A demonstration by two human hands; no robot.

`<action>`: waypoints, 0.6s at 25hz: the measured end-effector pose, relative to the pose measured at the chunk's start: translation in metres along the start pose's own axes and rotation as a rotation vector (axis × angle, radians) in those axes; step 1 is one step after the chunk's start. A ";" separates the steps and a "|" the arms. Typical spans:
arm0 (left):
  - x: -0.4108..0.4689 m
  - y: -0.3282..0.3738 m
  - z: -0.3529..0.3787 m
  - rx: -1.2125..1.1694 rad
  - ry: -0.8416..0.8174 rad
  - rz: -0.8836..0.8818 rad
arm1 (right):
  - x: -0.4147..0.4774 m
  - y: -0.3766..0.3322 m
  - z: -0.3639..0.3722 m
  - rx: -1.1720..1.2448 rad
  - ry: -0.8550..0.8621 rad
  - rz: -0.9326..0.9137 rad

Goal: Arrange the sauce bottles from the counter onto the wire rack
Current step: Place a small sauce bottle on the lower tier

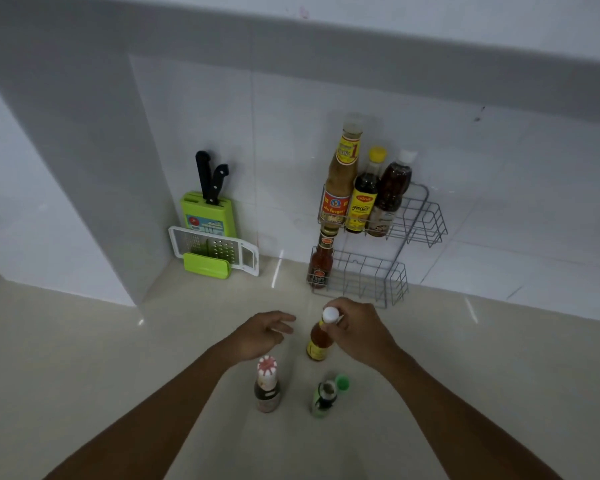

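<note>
The right hand grips the upright bottle by its neck. The rack stands just behind. The left hand is loose, holding nothing.

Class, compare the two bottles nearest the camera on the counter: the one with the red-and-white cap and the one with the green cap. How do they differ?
The red-and-white-capped bottle looks slightly taller; the green-capped bottle squatter. The first wears a pale reddish label; the second a green and white one. The first stands left, the second right. Both stand upright on the counter, dark inside, untouched by either hand.
</note>
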State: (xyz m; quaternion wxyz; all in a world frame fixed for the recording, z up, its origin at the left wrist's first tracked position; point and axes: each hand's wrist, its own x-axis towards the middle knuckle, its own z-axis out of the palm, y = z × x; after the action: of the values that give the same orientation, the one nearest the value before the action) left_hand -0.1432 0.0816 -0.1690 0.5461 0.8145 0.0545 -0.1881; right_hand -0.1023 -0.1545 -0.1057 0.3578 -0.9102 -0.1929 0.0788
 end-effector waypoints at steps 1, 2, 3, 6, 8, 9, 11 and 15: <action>-0.004 0.007 0.003 0.011 0.000 0.018 | -0.001 -0.007 -0.004 0.055 0.055 -0.007; -0.007 0.015 0.006 0.034 0.011 0.057 | -0.001 -0.016 -0.010 0.130 0.111 -0.022; -0.011 0.025 0.009 0.064 0.041 0.103 | -0.001 -0.028 -0.015 0.235 0.156 -0.032; -0.019 0.066 0.011 0.034 0.289 0.274 | 0.000 -0.069 -0.044 0.455 0.190 -0.065; -0.019 0.090 0.003 0.066 0.332 0.394 | 0.001 -0.088 -0.070 0.221 0.142 -0.183; -0.020 0.099 -0.004 0.086 0.257 0.406 | 0.003 -0.092 -0.084 -0.018 0.120 -0.277; -0.023 0.110 -0.015 0.086 0.048 0.347 | 0.010 -0.093 -0.106 -0.534 0.151 -0.493; -0.023 0.126 -0.025 0.203 -0.166 0.318 | 0.025 -0.088 -0.112 -0.759 0.206 -0.832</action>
State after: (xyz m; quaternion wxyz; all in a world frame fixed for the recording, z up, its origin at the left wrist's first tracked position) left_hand -0.1212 0.0567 -0.0425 0.4866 0.8455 -0.1390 -0.1704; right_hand -0.0742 -0.1553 0.0357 0.0236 -0.8253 -0.5140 -0.2328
